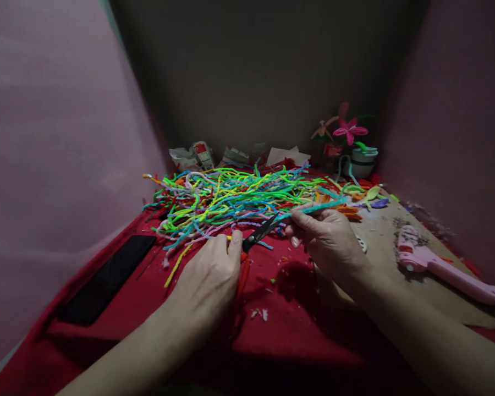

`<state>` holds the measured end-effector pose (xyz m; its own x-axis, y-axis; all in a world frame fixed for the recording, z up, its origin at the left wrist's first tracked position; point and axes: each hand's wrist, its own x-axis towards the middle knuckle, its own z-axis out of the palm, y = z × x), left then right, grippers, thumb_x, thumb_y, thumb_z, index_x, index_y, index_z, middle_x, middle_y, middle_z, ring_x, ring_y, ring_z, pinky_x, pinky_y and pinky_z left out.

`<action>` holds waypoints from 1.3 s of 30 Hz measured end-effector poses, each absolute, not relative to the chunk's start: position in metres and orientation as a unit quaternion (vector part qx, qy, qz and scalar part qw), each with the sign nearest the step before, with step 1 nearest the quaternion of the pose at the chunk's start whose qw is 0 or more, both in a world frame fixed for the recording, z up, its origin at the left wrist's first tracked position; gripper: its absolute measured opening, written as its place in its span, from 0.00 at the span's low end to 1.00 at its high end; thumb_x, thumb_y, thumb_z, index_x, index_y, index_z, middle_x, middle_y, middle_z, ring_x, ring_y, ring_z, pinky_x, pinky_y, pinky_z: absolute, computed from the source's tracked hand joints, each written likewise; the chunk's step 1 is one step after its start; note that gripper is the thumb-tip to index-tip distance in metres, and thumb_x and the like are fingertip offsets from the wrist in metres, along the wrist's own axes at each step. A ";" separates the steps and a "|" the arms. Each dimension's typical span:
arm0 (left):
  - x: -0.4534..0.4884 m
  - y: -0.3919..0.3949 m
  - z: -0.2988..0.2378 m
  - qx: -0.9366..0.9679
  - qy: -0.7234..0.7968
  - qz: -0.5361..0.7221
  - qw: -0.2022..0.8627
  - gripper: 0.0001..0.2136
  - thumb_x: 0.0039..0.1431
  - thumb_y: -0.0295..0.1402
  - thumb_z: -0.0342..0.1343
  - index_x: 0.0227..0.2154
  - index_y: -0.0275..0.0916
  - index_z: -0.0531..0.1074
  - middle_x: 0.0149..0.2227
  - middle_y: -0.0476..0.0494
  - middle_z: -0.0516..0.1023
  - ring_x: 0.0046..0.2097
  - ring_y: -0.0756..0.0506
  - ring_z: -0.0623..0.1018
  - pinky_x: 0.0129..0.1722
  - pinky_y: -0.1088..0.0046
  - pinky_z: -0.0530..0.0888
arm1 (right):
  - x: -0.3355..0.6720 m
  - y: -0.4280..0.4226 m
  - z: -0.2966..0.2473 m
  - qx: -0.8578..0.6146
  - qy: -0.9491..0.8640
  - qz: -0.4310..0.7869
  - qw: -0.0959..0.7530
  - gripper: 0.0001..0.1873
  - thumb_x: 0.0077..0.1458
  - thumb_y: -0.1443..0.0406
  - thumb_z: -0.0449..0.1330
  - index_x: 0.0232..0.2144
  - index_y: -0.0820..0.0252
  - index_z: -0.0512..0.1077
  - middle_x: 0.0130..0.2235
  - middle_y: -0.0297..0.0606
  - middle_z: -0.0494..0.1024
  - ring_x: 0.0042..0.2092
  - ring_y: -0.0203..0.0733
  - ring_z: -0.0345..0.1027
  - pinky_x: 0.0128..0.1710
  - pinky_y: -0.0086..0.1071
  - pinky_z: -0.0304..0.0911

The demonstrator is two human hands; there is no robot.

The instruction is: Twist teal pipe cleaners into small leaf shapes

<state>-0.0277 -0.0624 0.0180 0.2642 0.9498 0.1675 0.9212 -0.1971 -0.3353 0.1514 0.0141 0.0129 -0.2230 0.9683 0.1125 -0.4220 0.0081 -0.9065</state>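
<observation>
My left hand (208, 278) is closed round the red handles of a pair of scissors (260, 233), whose black blades point up and right. My right hand (325, 236) pinches a teal pipe cleaner (317, 208) that runs from the blade tips out to the right. The blades meet the pipe cleaner's left end. Both hands hover over a red cloth (297, 308), just in front of a big tangle of pipe cleaners (231, 201) in green, yellow, blue, pink and orange.
A pink glue gun (437, 267) lies on a brown board (396, 275) at the right. A small pot with pipe-cleaner flowers (350, 143) stands at the back right. A black flat slab (107, 278) lies at the left. Crumpled packets (202, 155) sit behind the tangle. Pink walls close both sides.
</observation>
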 end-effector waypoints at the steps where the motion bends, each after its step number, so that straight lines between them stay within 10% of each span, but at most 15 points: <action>1: -0.027 -0.062 0.019 -0.771 -0.606 0.045 0.190 0.21 0.55 0.18 0.39 0.53 0.28 0.58 0.38 0.36 0.70 0.38 0.44 0.71 0.37 0.67 0.71 | 0.151 0.014 0.013 -0.298 -0.454 0.637 0.547 0.08 0.43 0.64 0.63 0.22 0.64 0.69 0.20 0.34 0.73 0.19 0.30 0.63 0.16 0.23 0.58; 39: -0.017 -0.066 0.004 -0.792 -0.609 0.015 0.026 0.20 0.57 0.19 0.37 0.52 0.31 0.57 0.40 0.37 0.71 0.41 0.45 0.72 0.41 0.66 0.72 | 0.152 0.015 0.002 -0.266 -0.485 0.673 0.491 0.10 0.49 0.62 0.60 0.23 0.61 0.63 0.19 0.33 0.74 0.17 0.33 0.66 0.16 0.25 0.62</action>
